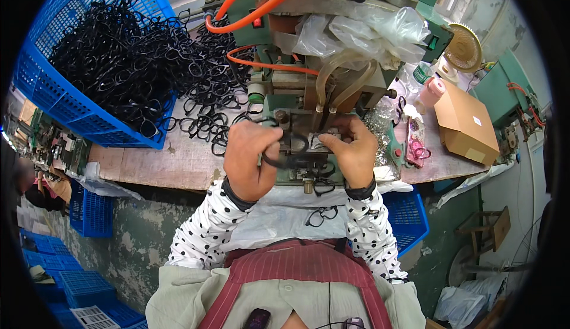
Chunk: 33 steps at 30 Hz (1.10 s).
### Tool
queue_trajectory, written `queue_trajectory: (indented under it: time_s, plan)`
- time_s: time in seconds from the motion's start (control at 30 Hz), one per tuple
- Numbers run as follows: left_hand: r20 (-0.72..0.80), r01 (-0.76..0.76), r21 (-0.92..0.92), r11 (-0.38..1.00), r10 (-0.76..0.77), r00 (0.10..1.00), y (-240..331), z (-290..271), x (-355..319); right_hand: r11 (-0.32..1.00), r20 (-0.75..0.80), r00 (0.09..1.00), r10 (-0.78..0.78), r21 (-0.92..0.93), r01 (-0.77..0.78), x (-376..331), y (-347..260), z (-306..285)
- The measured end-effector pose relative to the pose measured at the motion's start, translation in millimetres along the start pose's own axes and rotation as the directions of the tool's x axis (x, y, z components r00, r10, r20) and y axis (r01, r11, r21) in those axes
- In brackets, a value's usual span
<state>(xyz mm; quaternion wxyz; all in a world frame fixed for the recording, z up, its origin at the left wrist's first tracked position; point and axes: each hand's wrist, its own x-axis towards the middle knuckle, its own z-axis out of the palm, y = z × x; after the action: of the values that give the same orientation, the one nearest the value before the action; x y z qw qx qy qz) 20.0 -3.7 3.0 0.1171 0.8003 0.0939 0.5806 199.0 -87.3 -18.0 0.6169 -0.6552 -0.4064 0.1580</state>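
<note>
1. Our left hand [249,160] has its grip closed on a black plastic spectacle frame [287,158], thumb and fingers pinched over the frame's left end, knuckles towards us.
2. Our right hand [351,154] is closed too, fingertips pinching the right end of the same frame, so both hands hold it level between them.
3. The frame sits right at the small metal fixture [309,136] on the front of the green machine [309,73], touching or just in front of it; we cannot tell which.
4. Two clear tubes [335,82] curve down from the machine to a point just above the frame, and an orange hose [261,2] loops across the machine's top.
5. A crumpled clear plastic sheet [368,29] is draped over the machine's upper part.
6. On the worn wooden worktop [160,165], to our left, a loose heap of black spectacle frames [208,103] spills out of a tilted blue plastic crate [59,97] that is full of the same frames.
7. Another black frame [321,215] lies on the pale cloth [285,222] over our lap, below the worktop edge.
8. To our right stand a brown cardboard box [466,127] and a small beige fan [463,47], well apart from both hands.
</note>
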Motion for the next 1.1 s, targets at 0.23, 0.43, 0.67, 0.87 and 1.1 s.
queue_trajectory:
  time_s: [0.23,0.43,0.67,0.87,1.1]
  plan:
    - [0.003,0.363,0.056,0.93,-0.364,0.931,13,-8,34,0.991,0.048,0.999,0.013,0.13,-0.019,10,29,2]
    - [-0.009,0.441,-0.171,0.881,-0.449,0.894,3,-2,43,0.891,-0.196,0.921,-0.336,-0.382,0.244,40,75,-39]
    - [-0.002,0.356,-0.165,0.92,-0.361,0.932,-7,-4,30,0.648,-0.026,0.962,-0.273,-0.743,0.164,-3,127,-69]
    - [-0.004,0.363,-0.105,0.926,-0.366,0.931,-10,-4,23,0.827,-0.304,0.893,-0.331,-0.549,0.119,-3,140,-74]
    - [-0.017,0.327,-0.077,0.942,-0.329,0.944,-6,-2,29,0.927,-0.372,0.919,-0.132,-0.375,-0.018,-8,131,-71]
